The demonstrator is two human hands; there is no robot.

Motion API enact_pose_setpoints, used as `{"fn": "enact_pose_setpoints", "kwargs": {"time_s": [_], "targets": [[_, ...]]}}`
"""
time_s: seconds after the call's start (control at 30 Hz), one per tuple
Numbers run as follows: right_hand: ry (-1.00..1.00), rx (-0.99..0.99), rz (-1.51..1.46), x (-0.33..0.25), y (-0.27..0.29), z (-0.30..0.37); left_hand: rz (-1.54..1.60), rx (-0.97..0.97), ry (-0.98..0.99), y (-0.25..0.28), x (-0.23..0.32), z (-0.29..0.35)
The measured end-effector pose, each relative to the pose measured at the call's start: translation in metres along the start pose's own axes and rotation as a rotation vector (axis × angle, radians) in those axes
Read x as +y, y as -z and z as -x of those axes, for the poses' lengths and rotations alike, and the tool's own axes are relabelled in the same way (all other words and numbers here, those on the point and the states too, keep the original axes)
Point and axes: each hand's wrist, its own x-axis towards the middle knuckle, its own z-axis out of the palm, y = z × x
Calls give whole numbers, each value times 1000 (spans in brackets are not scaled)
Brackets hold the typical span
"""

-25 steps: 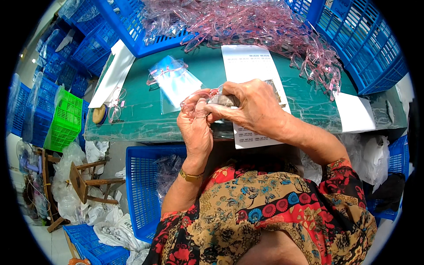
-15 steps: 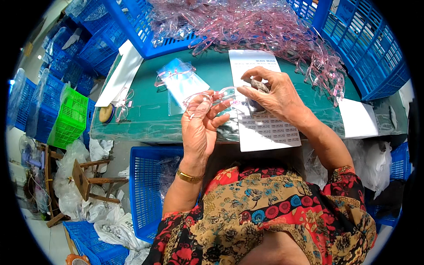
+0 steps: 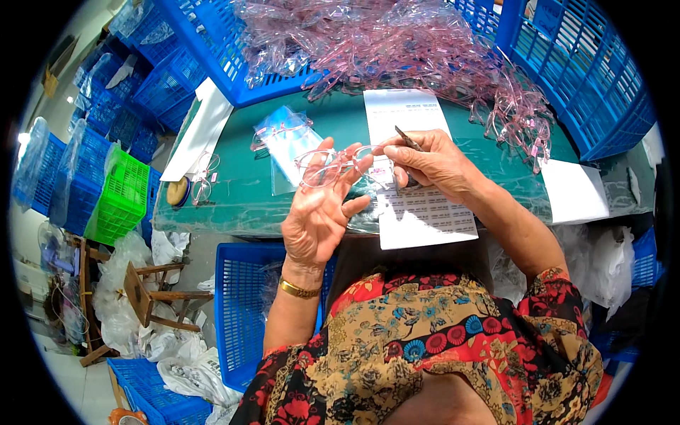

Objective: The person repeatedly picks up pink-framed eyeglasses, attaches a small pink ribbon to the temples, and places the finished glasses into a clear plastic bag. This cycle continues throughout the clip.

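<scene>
Holding up a pair of pink see-through glasses takes a soft touch, so the step needs care. Start with the big things. The green tabletop (image 3: pixel 340 120) carries a big heap of pink glasses (image 3: pixel 397 42) at the far side, spilling from a blue basket (image 3: pixel 212 49). Another blue basket (image 3: pixel 588 71) stands at the right. A white sheet of small stickers (image 3: pixel 418 205) lies right under the hands. A clear bag with glasses inside (image 3: pixel 287 134) lies just left of them.

The left hand (image 3: pixel 319 212) is raised, palm open, and its fingers (image 3: pixel 333 166) grasp the pink glasses (image 3: pixel 336 161) by the front, above the near edge of the tabletop. The right hand (image 3: pixel 432 166) is partly curled. Its thumb and first finger pinch the end of the glasses nearest it, and a thin dark thing (image 3: pixel 409 138) pokes out from its grip; I cannot tell what it is.

To do this well, I think the left hand should hold the frame steady by the rim, not the lenses. The right hand should work slowly and lightly, so the thin plastic does not bend.
</scene>
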Motion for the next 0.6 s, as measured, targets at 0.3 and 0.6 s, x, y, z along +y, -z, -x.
{"fn": "enact_pose_setpoints", "kwargs": {"time_s": [0.3,0.6], "targets": [[160,-5,302,2,-4,6,-385,120,-35,5,1,0],[1,-230,86,2,-8,11,-430,122,-14,7,5,4]]}}
